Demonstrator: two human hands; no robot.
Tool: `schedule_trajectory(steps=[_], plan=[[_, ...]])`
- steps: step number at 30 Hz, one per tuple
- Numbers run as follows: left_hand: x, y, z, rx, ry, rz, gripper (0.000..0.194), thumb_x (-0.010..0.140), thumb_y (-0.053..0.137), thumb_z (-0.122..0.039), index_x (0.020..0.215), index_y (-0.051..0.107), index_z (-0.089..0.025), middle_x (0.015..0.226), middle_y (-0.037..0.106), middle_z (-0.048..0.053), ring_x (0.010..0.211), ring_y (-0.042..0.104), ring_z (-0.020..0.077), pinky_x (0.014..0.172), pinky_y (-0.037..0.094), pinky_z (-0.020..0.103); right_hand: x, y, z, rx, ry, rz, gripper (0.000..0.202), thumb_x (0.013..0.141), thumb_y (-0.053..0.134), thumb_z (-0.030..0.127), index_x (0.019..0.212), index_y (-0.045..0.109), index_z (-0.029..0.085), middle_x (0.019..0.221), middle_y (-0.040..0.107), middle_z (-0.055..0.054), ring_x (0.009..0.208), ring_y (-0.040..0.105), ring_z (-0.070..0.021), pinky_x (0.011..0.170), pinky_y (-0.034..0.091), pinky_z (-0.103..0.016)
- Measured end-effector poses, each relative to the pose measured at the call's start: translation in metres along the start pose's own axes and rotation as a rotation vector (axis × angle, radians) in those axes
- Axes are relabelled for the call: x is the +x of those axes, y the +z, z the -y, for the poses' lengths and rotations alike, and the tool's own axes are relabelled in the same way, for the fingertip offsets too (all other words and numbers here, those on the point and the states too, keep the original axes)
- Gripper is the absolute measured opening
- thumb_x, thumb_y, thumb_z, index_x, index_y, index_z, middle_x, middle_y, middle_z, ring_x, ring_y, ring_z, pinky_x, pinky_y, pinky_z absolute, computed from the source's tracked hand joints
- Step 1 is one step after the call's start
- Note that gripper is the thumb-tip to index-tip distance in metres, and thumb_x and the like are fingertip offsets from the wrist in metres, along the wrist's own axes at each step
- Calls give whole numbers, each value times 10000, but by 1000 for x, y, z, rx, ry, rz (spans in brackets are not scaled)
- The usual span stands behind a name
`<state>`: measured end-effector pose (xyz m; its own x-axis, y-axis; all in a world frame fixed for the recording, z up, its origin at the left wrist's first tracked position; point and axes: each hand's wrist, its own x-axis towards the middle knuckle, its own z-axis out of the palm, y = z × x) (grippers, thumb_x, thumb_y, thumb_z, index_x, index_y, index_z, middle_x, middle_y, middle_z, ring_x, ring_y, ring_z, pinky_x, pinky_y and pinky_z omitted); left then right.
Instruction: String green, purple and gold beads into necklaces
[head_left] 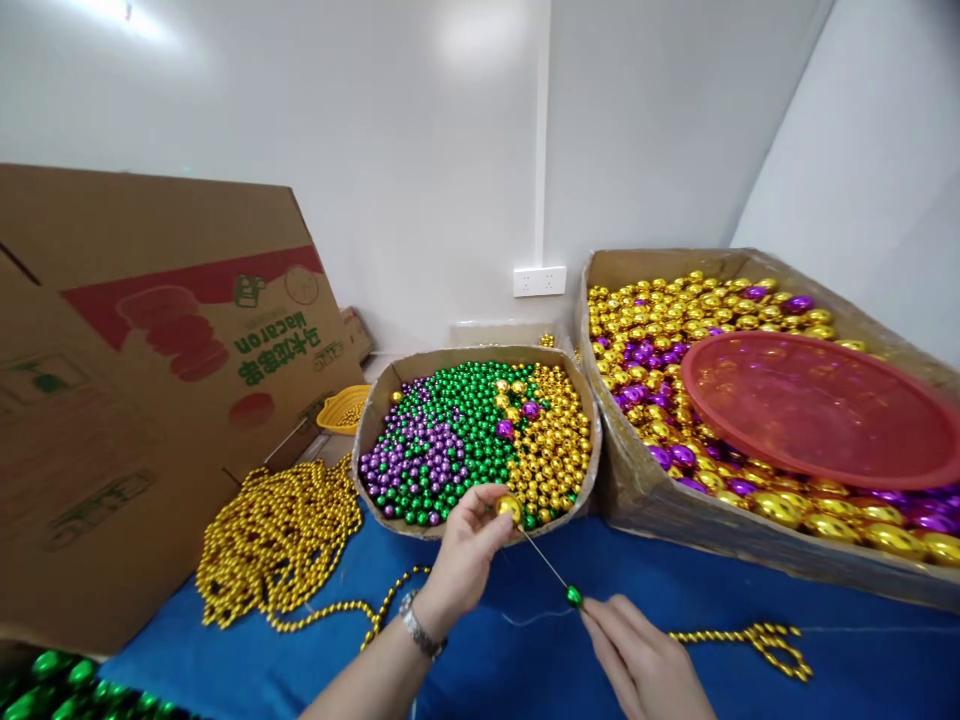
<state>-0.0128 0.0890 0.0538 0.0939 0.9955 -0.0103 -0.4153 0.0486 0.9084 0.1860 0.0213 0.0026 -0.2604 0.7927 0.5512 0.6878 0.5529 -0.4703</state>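
Note:
My left hand (461, 560), with a watch on its wrist, pinches a shiny gold bead (509, 508) between thumb and fingers at the front rim of the bead box. From that bead a thin needle (544, 559) slants down to my right hand (646, 655), whose fingers are closed on its lower end. A green bead (574, 596) sits on the needle just by the right fingertips. A fine pale thread (536, 620) curls below it over the blue cloth. Whether the needle's tip is inside the gold bead I cannot tell.
Green, purple and gold beads fill the cardboard box (362, 490) ahead. To the right, a bigger box (660, 520) of large beads carries a red basin (817, 410). Gold bead strands (281, 535) lie left, before a tall carton (150, 400); another strand (772, 640) lies right.

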Motion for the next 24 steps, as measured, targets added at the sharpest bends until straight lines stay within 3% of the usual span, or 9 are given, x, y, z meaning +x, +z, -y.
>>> schedule_trajectory(steps=[2,7,11,15,18,21,24], plan=[[-6,3,3,99,55,14,322,707,738,-211,1001,609,-185,957,607,42,895,557,147,782,473,258,0,1,1,5,6,-12,350,972,319,324,981,645,197,721,623,-34,611,640,-119,569,509,-180],[-12,5,7,34,-52,55,339,698,743,-223,1000,594,-180,950,599,48,856,557,158,752,486,289,0,-1,3,46,20,-13,335,966,341,341,983,645,201,693,613,-26,603,637,-122,559,510,-181],[-16,6,14,115,-14,65,329,699,745,-218,987,595,-171,932,616,49,855,557,148,767,461,263,-1,0,4,17,6,-49,366,967,329,366,959,654,198,696,617,-33,594,639,-125,559,517,-185],[-23,5,16,199,-40,195,379,702,739,-245,1041,584,-174,976,620,71,899,571,178,777,466,277,-2,3,0,47,-7,-27,337,966,338,348,974,641,204,737,641,-34,649,659,-125,592,523,-172],[-14,-10,3,528,98,248,378,789,645,-294,1140,556,-188,1078,602,101,962,570,208,800,475,308,-4,3,-8,52,-41,-31,293,967,344,310,974,621,212,776,658,-29,688,670,-119,620,525,-156],[11,-38,-18,1112,405,52,290,867,514,-271,1144,557,-193,1089,602,103,1005,533,234,869,437,381,-6,2,-14,44,-72,-37,258,965,355,291,989,601,215,789,657,-24,696,671,-111,622,522,-140],[38,-68,-32,1612,448,-83,243,862,455,-157,1052,605,-165,980,627,122,974,507,273,843,413,432,-7,3,-15,45,-83,-36,243,965,358,281,986,592,216,780,651,-21,688,668,-106,619,519,-134]])
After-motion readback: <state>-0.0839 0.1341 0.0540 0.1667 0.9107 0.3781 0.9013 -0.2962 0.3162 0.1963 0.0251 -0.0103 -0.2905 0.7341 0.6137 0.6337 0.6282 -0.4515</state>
